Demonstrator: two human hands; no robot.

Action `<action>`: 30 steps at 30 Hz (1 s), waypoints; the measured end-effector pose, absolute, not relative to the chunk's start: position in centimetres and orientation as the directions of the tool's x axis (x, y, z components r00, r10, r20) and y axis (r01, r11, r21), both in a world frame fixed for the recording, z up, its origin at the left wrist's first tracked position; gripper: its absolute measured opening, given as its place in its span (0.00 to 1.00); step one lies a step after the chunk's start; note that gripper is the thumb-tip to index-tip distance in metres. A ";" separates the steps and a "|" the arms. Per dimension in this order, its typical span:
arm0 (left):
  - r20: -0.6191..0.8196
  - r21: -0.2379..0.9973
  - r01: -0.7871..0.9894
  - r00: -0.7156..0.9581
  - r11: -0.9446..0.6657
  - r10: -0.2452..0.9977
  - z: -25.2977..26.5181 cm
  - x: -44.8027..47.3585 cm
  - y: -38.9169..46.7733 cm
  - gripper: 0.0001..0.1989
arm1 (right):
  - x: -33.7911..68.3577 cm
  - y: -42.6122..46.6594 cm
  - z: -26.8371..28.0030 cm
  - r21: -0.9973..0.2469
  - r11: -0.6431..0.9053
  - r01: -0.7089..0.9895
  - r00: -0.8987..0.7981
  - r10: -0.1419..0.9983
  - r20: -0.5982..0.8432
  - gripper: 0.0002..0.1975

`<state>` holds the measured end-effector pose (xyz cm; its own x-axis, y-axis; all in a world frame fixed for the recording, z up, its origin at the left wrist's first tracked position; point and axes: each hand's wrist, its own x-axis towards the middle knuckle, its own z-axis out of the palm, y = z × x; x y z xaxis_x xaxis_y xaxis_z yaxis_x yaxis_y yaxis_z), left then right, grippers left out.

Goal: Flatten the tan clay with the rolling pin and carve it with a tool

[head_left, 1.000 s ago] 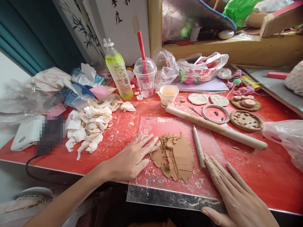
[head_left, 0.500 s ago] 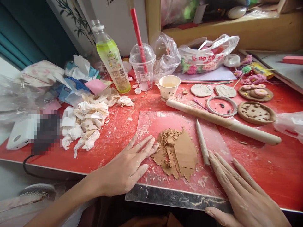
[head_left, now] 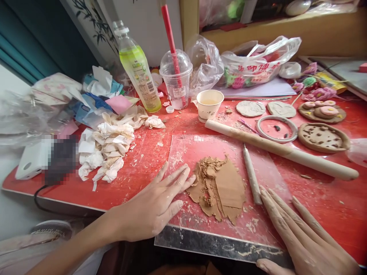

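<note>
A flattened brown slab of clay [head_left: 231, 189] with a rough, raised ridge lies on a clear plastic sheet [head_left: 186, 147]. My left hand [head_left: 160, 202] rests flat at the sheet's left side, fingers spread, its fingertips at the clay's left edge. My right hand [head_left: 301, 233] lies flat to the right of the clay, fingers stretched out and holding nothing. Just by its fingertips is a slim clay-smeared tool [head_left: 252, 175] with a thin pointed metal tip; whether they touch it I cannot tell.
A long rolling pin [head_left: 281, 151] lies across the sheet's far corner. Behind stand a paper cup [head_left: 210, 105], a plastic cup with a red straw [head_left: 175, 82] and a green drink bottle [head_left: 139, 76]. Crumpled tissues [head_left: 107, 149] sit left; clay discs [head_left: 323, 137] lie right.
The view has shifted slightly, so everything on the table sits a little further right or lower. Both hands keep their places relative to the clay and the tool.
</note>
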<state>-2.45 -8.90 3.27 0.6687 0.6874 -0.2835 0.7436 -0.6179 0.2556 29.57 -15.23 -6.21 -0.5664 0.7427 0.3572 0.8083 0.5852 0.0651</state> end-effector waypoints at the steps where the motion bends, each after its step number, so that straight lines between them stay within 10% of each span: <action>1: -0.294 0.251 0.769 0.639 -0.588 0.711 3.4 -2.7 -8.9 0.26 | 29.6 -15.3 -6.3 0.061 0.581 0.812 -0.562 0.748 0.352 0.47; 30: -0.197 0.203 0.797 0.602 -0.569 0.774 2.7 -4.3 -10.5 0.32 | 29.3 -15.3 -5.9 0.010 0.569 0.822 -0.539 0.773 0.335 0.48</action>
